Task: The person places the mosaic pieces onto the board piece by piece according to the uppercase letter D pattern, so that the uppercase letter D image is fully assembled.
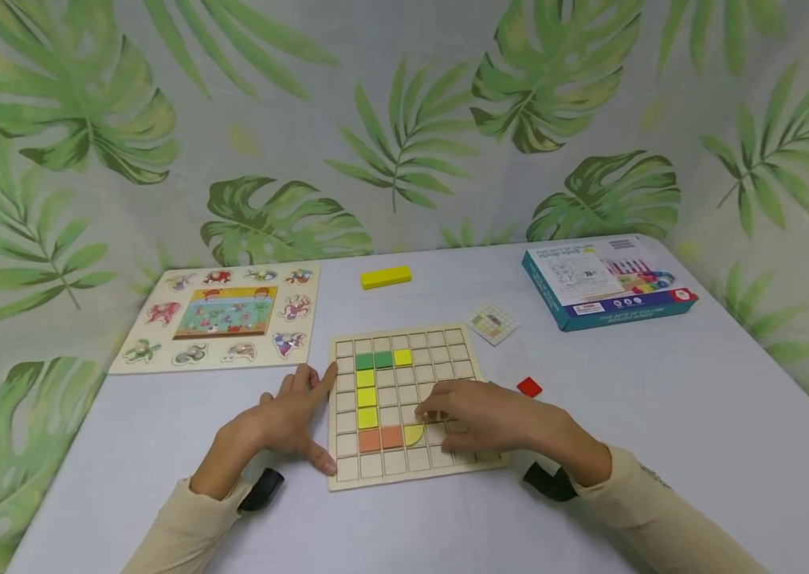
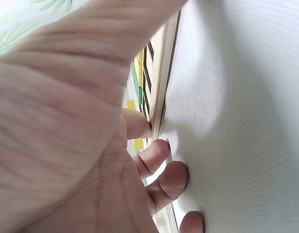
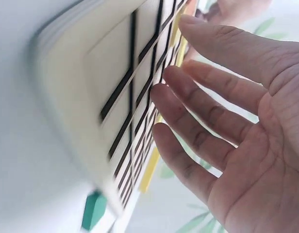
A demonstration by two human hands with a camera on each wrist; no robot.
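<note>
A wooden grid board [image 1: 440,341] lies on the white table. Its cells hold two green tiles [image 1: 374,360], several yellow square tiles [image 1: 366,396], two orange tiles [image 1: 380,438] and a yellow rounded-corner tile [image 1: 414,434]. Thumb and index fingertip of my left hand [image 1: 285,418] rest against the board's left edge, spread apart, the other fingers loosely bent. My right hand [image 1: 483,414] hovers low over the board's right part, fingertips close to the yellow rounded tile. In the right wrist view its fingers are relaxed, nothing between them. That hand hides several cells.
Right of the board lie a red tile [image 1: 529,387] and a green piece [image 3: 93,211]. A small pattern card [image 1: 493,322] sits past the upper right corner. Farther back are a yellow block [image 1: 386,277], a teal-sided box [image 1: 608,283] and a sea-animal puzzle board [image 1: 142,339].
</note>
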